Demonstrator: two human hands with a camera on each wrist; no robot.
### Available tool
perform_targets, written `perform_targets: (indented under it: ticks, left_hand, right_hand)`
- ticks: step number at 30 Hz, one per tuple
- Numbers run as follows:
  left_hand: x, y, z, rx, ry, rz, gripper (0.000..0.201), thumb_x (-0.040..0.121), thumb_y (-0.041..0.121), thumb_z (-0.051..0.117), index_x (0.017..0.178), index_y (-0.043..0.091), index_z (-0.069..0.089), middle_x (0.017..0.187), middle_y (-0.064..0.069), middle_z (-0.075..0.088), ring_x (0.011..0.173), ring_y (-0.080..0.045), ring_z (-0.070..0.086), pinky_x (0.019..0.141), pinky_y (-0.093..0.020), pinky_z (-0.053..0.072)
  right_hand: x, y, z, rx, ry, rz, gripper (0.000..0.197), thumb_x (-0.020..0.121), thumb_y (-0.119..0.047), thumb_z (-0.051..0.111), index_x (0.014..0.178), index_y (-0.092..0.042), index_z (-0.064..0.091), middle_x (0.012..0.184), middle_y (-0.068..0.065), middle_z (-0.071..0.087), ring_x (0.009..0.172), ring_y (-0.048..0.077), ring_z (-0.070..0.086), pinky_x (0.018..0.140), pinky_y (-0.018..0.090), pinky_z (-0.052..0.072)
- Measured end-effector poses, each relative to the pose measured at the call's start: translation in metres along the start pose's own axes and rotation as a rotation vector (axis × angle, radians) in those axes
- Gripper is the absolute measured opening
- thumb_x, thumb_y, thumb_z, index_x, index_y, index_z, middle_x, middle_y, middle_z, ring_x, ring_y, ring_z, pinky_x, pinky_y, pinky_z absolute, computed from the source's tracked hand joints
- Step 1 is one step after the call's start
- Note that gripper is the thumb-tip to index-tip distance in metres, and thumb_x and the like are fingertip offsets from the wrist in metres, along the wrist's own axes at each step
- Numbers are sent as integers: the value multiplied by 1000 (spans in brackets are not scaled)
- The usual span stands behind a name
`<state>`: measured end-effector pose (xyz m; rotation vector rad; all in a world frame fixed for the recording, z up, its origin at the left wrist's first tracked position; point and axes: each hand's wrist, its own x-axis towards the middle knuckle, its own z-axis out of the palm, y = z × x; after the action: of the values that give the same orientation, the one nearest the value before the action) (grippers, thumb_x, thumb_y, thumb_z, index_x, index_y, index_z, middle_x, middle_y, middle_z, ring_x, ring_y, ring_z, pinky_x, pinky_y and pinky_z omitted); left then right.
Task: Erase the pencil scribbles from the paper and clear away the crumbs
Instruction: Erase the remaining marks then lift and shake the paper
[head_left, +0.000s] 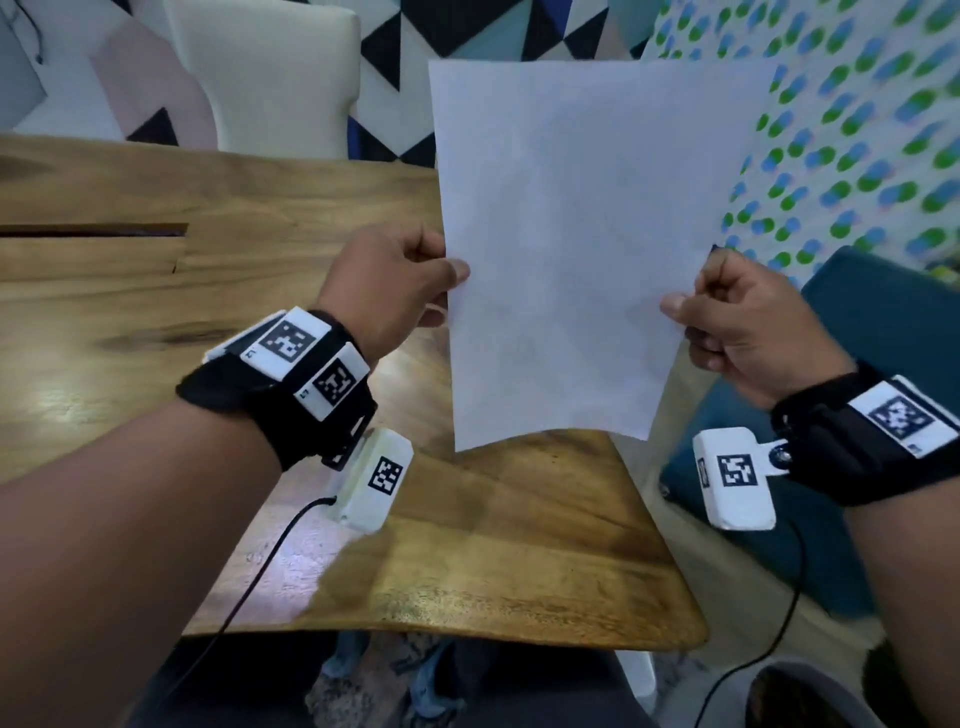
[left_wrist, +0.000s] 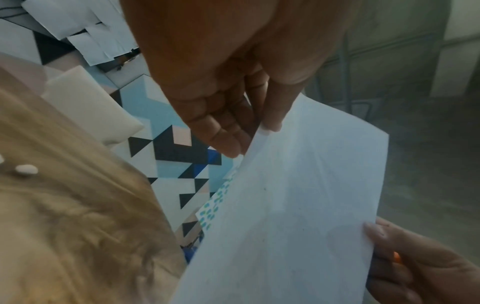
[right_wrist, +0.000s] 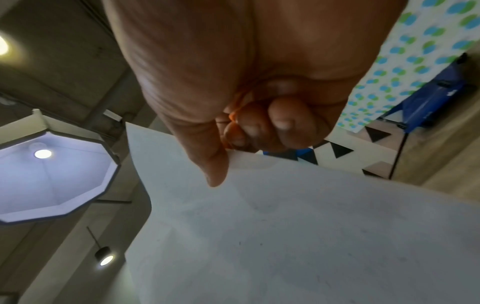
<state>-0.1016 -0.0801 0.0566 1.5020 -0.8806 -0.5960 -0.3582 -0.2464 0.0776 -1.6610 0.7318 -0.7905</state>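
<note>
A white sheet of paper (head_left: 571, 234) is held upright in the air over the right end of the wooden table (head_left: 260, 260). My left hand (head_left: 448, 280) pinches its left edge, thumb in front and fingers behind. My right hand (head_left: 681, 313) pinches the right edge the same way. In the left wrist view the paper (left_wrist: 298, 205) looks nearly blank, with a few tiny dark specks. In the right wrist view, something small and orange (right_wrist: 231, 117) is tucked in the curled fingers of my right hand (right_wrist: 226, 164); what it is cannot be told.
A small white oblong thing (left_wrist: 26, 169) lies on the table (left_wrist: 64, 226). A cream chair (head_left: 270, 67) stands behind the table and a teal seat (head_left: 883, 338) to its right. The table's rounded front corner (head_left: 691, 623) is below the paper.
</note>
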Motion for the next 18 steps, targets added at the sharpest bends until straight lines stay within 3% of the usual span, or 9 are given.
perform_targets:
  ticks: [4, 8, 12, 18]
  left_hand:
    - [-2, 7, 0, 1, 57, 67, 22, 93, 12, 71, 75, 19, 61, 84, -8, 73, 72, -17, 68, 68, -34, 60]
    - [-11, -11, 4, 138, -36, -15, 13, 94, 14, 70, 82, 16, 66, 93, -16, 75, 77, -21, 67, 71, -38, 57]
    - [-12, -17, 3, 184, -40, -47, 13, 95, 16, 69, 82, 16, 68, 87, -9, 74, 77, -17, 68, 74, -37, 57]
    - [-10, -15, 0, 233, -51, -58, 16, 96, 17, 68, 79, 16, 67, 78, -1, 73, 72, -12, 71, 74, -37, 57]
  right_hand:
    - [-7, -3, -5, -16, 20, -50, 38, 90, 0, 65, 68, -21, 42, 50, -8, 33, 41, 9, 23, 41, 27, 15]
    - [-11, 23, -8, -147, -20, 100, 29, 79, -12, 75, 72, -11, 46, 60, 6, 29, 45, 13, 23, 42, 24, 17]
    - [-9, 29, -13, -127, -2, 125, 35, 86, -9, 71, 68, -14, 42, 54, 0, 28, 43, 13, 22, 43, 26, 15]
    - [1, 24, -10, -236, -39, 174, 27, 86, -13, 73, 75, -13, 49, 64, 6, 33, 48, 14, 24, 43, 24, 19]
